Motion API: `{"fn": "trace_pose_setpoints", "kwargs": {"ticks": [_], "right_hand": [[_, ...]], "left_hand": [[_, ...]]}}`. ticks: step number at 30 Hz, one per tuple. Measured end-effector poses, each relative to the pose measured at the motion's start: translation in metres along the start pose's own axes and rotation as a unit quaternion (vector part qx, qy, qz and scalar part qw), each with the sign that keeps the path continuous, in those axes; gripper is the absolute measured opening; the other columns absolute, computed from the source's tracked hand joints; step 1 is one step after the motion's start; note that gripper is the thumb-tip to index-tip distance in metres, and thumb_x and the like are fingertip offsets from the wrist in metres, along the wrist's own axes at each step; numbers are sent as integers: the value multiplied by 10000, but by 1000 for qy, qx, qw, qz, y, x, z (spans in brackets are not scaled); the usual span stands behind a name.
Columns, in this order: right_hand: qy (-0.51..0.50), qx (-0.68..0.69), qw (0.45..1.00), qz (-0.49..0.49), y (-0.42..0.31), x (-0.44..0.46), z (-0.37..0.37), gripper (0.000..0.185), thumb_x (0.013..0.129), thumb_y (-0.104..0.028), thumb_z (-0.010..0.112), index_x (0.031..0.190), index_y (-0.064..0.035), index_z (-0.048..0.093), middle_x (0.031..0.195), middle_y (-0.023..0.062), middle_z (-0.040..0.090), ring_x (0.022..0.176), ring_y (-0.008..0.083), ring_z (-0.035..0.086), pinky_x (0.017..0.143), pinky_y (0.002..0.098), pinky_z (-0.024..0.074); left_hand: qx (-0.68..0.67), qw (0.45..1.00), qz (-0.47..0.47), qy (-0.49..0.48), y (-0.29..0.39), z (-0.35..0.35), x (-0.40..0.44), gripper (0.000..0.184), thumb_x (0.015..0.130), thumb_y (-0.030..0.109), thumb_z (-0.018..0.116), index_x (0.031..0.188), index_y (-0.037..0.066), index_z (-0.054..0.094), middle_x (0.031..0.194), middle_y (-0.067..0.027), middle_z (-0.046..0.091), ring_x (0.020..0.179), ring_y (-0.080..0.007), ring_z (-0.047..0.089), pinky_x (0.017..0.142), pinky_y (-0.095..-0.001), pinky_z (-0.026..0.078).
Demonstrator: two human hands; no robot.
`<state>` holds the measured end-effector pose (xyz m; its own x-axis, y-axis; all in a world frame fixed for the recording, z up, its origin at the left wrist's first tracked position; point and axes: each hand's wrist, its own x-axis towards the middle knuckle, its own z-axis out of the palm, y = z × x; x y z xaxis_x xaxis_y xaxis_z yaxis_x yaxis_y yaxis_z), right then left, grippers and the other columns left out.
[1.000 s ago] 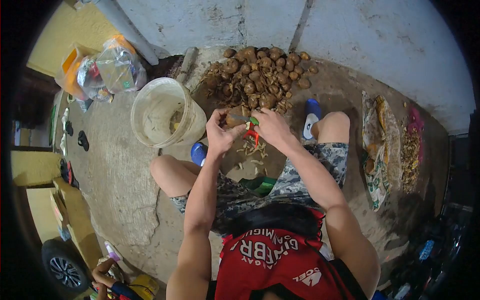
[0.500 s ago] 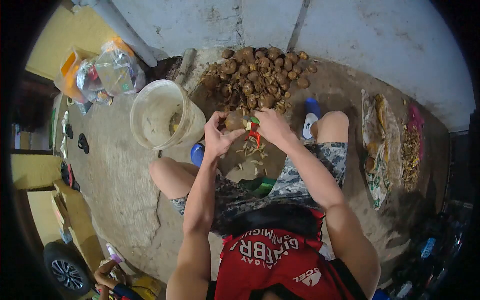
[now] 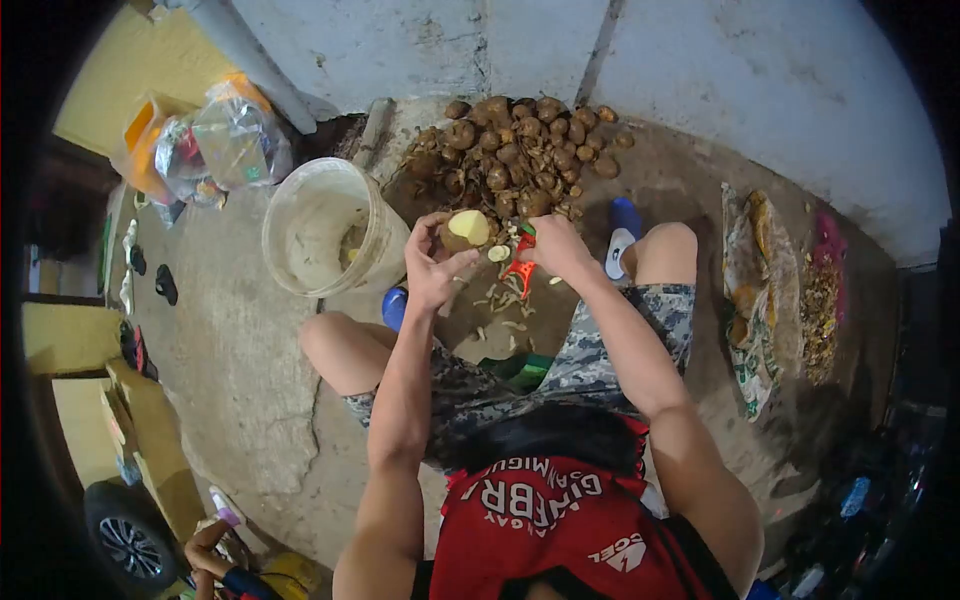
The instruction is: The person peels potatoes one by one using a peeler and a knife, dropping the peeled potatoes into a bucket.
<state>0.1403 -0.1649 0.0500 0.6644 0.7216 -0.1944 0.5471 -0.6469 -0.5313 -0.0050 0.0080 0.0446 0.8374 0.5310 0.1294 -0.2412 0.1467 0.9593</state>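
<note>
My left hand (image 3: pixel 430 268) is closed around a potato (image 3: pixel 467 230); its upper face is bare and pale yellow, while brown skin covers the lower side. Just to the right, my right hand (image 3: pixel 560 250) grips a red peeler (image 3: pixel 522 264) with a bit of green near its top. The peeler is a little apart from the potato. Between the hands hangs or lies a pale round slice of peel (image 3: pixel 498 254); which of the two I cannot tell. Peel strips (image 3: pixel 512 310) are scattered on the floor below.
A heap of brown potatoes (image 3: pixel 510 150) lies against the wall ahead. To the left stands a white bucket (image 3: pixel 290 262). A sack (image 3: pixel 745 330) is spread on the right, and filled plastic bags (image 3: pixel 225 140) sit upper left. Another person's arm (image 3: pixel 208 552) shows lower left.
A pale peeled face of the potato now shows where brown skin faced up before. My right hand and the peeler have moved slightly right, away from the potato.
</note>
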Motion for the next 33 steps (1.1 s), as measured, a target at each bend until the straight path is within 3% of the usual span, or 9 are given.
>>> {"fn": "trace_pose_setpoints", "kwargs": {"ticks": [6, 9, 11, 14, 17, 21, 28, 31, 33], "right_hand": [[-3, -10, 1000, -22, -10, -2, -4, 459, 747, -229, 816, 1078, 33, 635, 1030, 248, 663, 1027, 419, 616, 879, 475, 500], [-12, 3, 1000, -20, -12, -4, -4, 454, 747, -234, 813, 1082, 20, 640, 1048, 239, 658, 1022, 419, 614, 878, 471, 502], [60, -2, 992, -109, -11, -6, -1, 429, 756, -215, 799, 1091, 3, 644, 1041, 233, 658, 993, 411, 623, 871, 458, 510], [4, 8, 997, -80, -20, -6, -10, 561, 739, -274, 811, 1198, -3, 638, 1144, 237, 644, 1105, 400, 588, 969, 442, 474], [-5, -9, 996, -93, -18, -5, -8, 549, 732, -244, 808, 1205, -20, 642, 1149, 237, 642, 1115, 392, 584, 971, 440, 475], [-13, 14, 998, -53, -1, 9, -6, 426, 769, -232, 796, 1083, 12, 644, 1019, 231, 654, 1006, 391, 625, 872, 457, 515], [28, -3, 998, -58, 3, 1, 2, 562, 747, -330, 826, 1141, 21, 634, 1042, 256, 652, 1069, 415, 594, 941, 452, 485], [53, 19, 997, -47, 7, 0, -9, 609, 734, -340, 836, 1182, 14, 623, 1063, 265, 649, 1083, 416, 589, 947, 457, 478], [40, 31, 998, -38, 6, 2, -15, 633, 726, -341, 842, 1202, 10, 616, 1078, 265, 649, 1088, 417, 587, 948, 462, 474]], "left_hand": [[-111, 993, -16, -22, -17, -9, 2, 597, 752, -43, 797, 1269, -19, 499, 1186, -115, 610, 1069, -212, 633, 872, -343, 571], [-133, 989, -49, -32, -23, -13, 2, 636, 767, 34, 815, 1306, -20, 481, 1237, -107, 610, 1121, -217, 617, 968, -374, 526], [-151, 986, -61, -39, -20, -11, 3, 599, 761, 16, 818, 1269, -35, 505, 1198, -109, 628, 1093, -209, 636, 960, -366, 532], [-173, 980, -75, -69, -19, -8, 4, 608, 753, 72, 843, 1255, -40, 519, 1192, -112, 639, 1080, -211, 642, 967, -370, 526], [-160, 977, -72, -122, -19, -12, 4, 622, 749, 101, 854, 1259, -38, 527, 1196, -118, 640, 1086, -216, 640, 965, -378, 524], [-198, 969, -61, -132, -19, -7, 8, 640, 758, 122, 852, 1279, -38, 516, 1201, -115, 637, 1093, -221, 637, 967, -384, 521], [-267, 960, -42, -76, -15, -7, 7, 633, 816, 140, 808, 1333, -7, 473, 1242, -131, 604, 1134, -227, 612, 977, -381, 515], [-217, 973, -76, -31, -15, -6, 7, 577, 840, 70, 769, 1331, 0, 476, 1235, -123, 605, 1136, -224, 607, 974, -372, 516], [-165, 979, -115, 19, -22, -13, 8, 641, 820, 53, 773, 1368, 7, 446, 1233, -114, 616, 1118, -241, 628, 937, -374, 543]]}}
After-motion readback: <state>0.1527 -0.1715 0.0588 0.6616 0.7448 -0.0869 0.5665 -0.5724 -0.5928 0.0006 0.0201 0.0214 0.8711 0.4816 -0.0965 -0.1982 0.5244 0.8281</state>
